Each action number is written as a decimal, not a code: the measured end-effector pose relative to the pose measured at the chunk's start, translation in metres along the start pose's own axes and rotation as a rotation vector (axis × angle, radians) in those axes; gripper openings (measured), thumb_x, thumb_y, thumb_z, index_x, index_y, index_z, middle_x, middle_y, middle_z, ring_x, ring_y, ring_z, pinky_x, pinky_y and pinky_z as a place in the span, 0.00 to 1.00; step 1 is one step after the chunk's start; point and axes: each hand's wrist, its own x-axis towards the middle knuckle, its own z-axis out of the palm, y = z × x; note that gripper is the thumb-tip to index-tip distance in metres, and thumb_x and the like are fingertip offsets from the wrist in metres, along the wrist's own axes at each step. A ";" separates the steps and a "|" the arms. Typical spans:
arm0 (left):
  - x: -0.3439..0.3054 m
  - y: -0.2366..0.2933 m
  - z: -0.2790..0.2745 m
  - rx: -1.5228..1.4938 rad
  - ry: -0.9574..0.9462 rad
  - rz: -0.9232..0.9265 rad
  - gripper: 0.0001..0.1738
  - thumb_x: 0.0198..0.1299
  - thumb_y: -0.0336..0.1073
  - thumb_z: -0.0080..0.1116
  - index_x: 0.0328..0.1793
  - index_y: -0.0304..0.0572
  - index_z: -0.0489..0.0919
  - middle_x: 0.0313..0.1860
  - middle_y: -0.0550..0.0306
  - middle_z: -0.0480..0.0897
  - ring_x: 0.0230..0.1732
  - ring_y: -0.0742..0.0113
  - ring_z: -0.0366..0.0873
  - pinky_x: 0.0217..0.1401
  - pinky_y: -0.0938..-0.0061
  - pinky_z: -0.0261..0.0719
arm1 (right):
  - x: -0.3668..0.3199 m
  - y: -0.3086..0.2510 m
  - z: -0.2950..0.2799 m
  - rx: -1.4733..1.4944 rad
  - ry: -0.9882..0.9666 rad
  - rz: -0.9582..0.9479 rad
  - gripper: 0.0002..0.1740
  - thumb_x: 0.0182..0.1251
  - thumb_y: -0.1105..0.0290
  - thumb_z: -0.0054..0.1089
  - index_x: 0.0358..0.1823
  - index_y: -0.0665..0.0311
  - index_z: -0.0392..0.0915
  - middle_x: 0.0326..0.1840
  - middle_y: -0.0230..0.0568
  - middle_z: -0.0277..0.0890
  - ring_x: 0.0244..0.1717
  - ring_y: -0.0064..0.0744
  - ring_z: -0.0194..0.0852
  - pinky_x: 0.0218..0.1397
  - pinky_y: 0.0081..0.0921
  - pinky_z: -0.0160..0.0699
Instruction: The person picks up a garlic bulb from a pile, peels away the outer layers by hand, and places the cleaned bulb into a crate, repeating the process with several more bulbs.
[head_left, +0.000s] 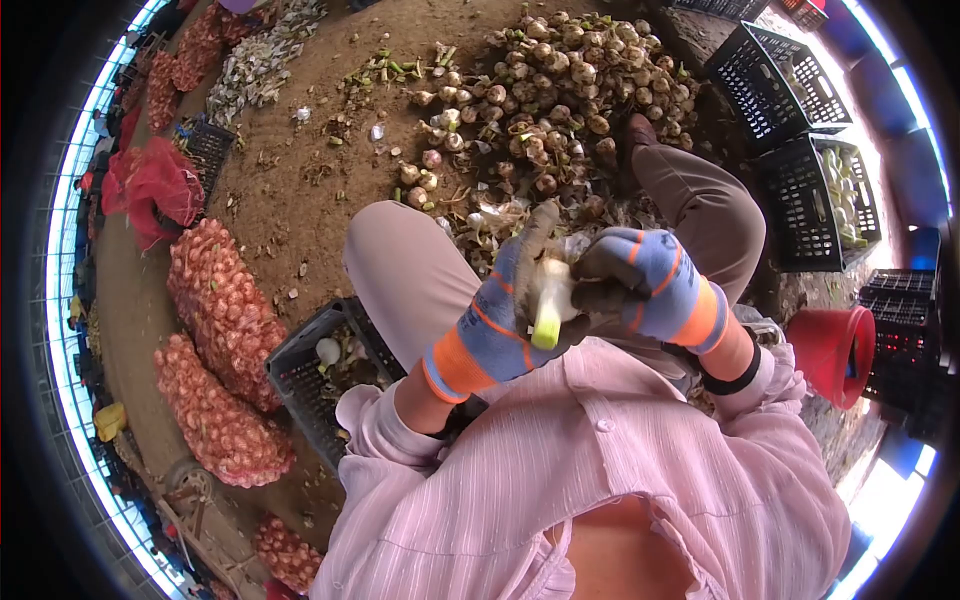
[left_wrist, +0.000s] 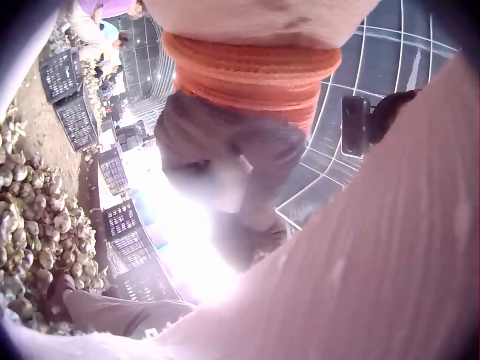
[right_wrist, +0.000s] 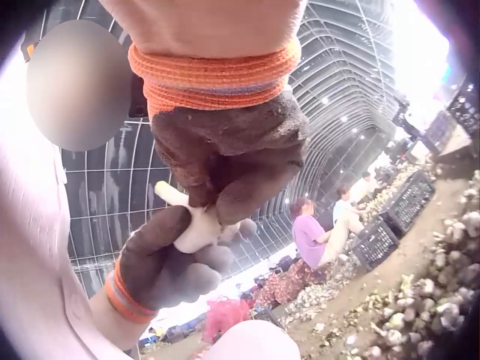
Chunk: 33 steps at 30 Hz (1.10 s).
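Note:
A peeled white garlic bulb (head_left: 551,287) with a short stem, cut pale green at its end, is between both hands in front of the chest. My left hand (head_left: 497,318), in a blue, orange and dark-palmed glove, grips it from the left, stem toward the body. From the right, my gloved right hand (head_left: 650,282) pinches at the bulb. In the right wrist view, the right thumb and fingers meet on the side of the garlic (right_wrist: 198,231), while the left hand (right_wrist: 161,255) holds it from below. In the left wrist view, glare and blur hide most of the grip.
A heap of unpeeled garlic (head_left: 590,80) lies on the soil ahead, by the right foot. A black crate (head_left: 310,385) stands by the left thigh. Full mesh sacks (head_left: 225,300) lie farther left. Black crates (head_left: 765,85) and a red bucket (head_left: 825,350) stand at right.

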 end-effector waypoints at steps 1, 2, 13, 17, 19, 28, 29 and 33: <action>0.000 -0.003 0.000 -0.041 0.052 -0.025 0.58 0.38 0.24 0.71 0.74 0.38 0.44 0.55 0.52 0.69 0.51 0.64 0.72 0.55 0.70 0.72 | -0.001 0.006 0.001 -0.007 0.044 -0.010 0.09 0.50 0.72 0.65 0.29 0.64 0.73 0.24 0.42 0.69 0.27 0.46 0.72 0.29 0.34 0.69; 0.001 -0.006 0.000 -0.081 0.103 -0.047 0.58 0.38 0.23 0.71 0.74 0.38 0.44 0.55 0.51 0.69 0.52 0.64 0.72 0.55 0.70 0.72 | 0.000 0.006 0.002 -0.036 0.088 -0.026 0.10 0.49 0.72 0.65 0.29 0.64 0.72 0.23 0.42 0.68 0.27 0.46 0.71 0.28 0.35 0.69; 0.008 0.009 -0.002 -0.528 0.342 -0.495 0.35 0.64 0.63 0.33 0.55 0.36 0.69 0.30 0.59 0.75 0.19 0.77 0.69 0.14 0.84 0.65 | 0.002 0.043 0.014 0.522 0.463 0.484 0.05 0.61 0.79 0.55 0.39 0.68 0.74 0.31 0.30 0.76 0.30 0.17 0.71 0.30 0.16 0.71; 0.007 -0.006 -0.004 -0.581 0.281 -0.424 0.41 0.62 0.67 0.31 0.60 0.33 0.67 0.35 0.56 0.77 0.24 0.74 0.74 0.19 0.82 0.70 | 0.004 0.006 0.010 1.024 0.323 0.641 0.10 0.61 0.75 0.59 0.43 0.68 0.73 0.38 0.31 0.76 0.36 0.17 0.73 0.36 0.16 0.74; 0.009 -0.009 -0.002 -0.763 0.318 -0.398 0.41 0.64 0.65 0.30 0.63 0.32 0.65 0.41 0.52 0.79 0.35 0.67 0.78 0.37 0.79 0.78 | 0.005 0.010 0.018 0.991 0.238 0.418 0.11 0.60 0.75 0.60 0.43 0.67 0.73 0.39 0.31 0.76 0.37 0.17 0.73 0.38 0.16 0.74; -0.002 -0.043 -0.006 -0.373 0.300 0.068 0.31 0.68 0.49 0.39 0.67 0.32 0.58 0.48 0.44 0.77 0.43 0.57 0.80 0.40 0.68 0.83 | 0.008 0.042 0.030 1.110 0.464 0.564 0.06 0.57 0.72 0.62 0.33 0.64 0.74 0.29 0.34 0.76 0.28 0.26 0.76 0.25 0.23 0.76; 0.000 -0.037 -0.012 -0.948 0.210 -0.109 0.30 0.67 0.48 0.39 0.67 0.33 0.60 0.49 0.43 0.77 0.44 0.55 0.80 0.40 0.68 0.83 | 0.006 0.052 0.030 1.064 0.608 0.623 0.07 0.57 0.72 0.62 0.35 0.63 0.74 0.29 0.36 0.76 0.27 0.26 0.76 0.22 0.24 0.77; 0.003 -0.043 -0.016 -1.663 0.133 -0.311 0.28 0.65 0.44 0.41 0.65 0.33 0.63 0.57 0.41 0.73 0.60 0.51 0.70 0.58 0.55 0.73 | -0.005 0.045 0.033 0.501 0.499 0.378 0.21 0.52 0.73 0.65 0.49 0.67 0.72 0.43 0.45 0.76 0.39 0.38 0.77 0.39 0.27 0.76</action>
